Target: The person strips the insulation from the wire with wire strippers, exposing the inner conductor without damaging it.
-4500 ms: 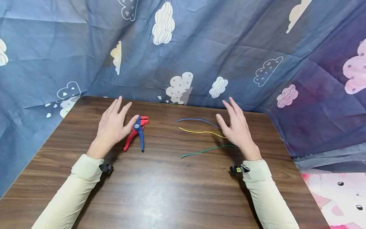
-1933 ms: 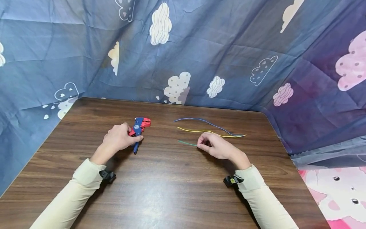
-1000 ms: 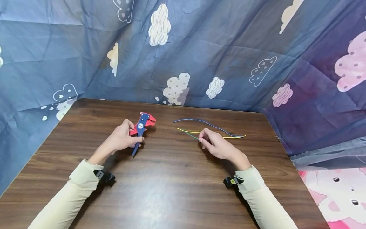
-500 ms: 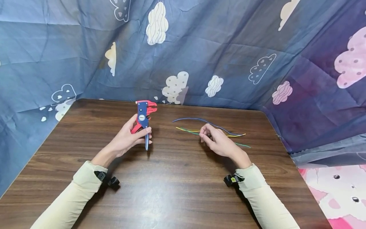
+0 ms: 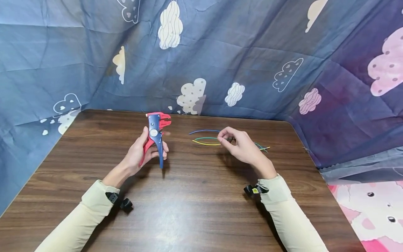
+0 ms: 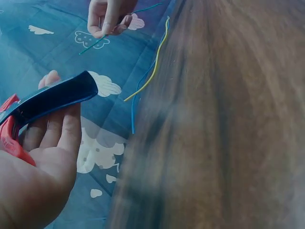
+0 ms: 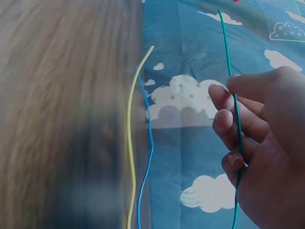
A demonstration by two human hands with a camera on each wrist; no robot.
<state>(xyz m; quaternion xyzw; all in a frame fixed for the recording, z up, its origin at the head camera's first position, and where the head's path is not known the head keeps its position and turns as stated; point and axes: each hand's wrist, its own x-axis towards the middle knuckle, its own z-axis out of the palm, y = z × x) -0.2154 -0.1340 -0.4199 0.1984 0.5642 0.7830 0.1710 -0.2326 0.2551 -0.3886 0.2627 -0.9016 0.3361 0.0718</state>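
In the head view my left hand (image 5: 136, 154) holds a red and blue wire stripper (image 5: 155, 122) above the table, its jaws spread and pointing right. Its blue handle (image 6: 59, 98) lies across my fingers in the left wrist view. Between thumb and index finger my right hand (image 5: 244, 148) pinches a green wire (image 7: 225, 43), lifted off the table, with its far end passing along the palm. Beneath that hand lie a yellow wire (image 5: 206, 144) and a blue wire (image 5: 203, 131), both partly hidden by it in the head view.
The brown wood-grain table (image 5: 189, 196) reaches back to a blue curtain (image 5: 141, 70) with cloud prints. On the right, a purple stretch of curtain (image 5: 343, 105) and a pink printed cloth (image 5: 371, 213) border the table.
My left hand has gripped the wire stripper, lifted it and turned it more upright. The right hand has picked up the green wire and carried it back over the yellow wire.
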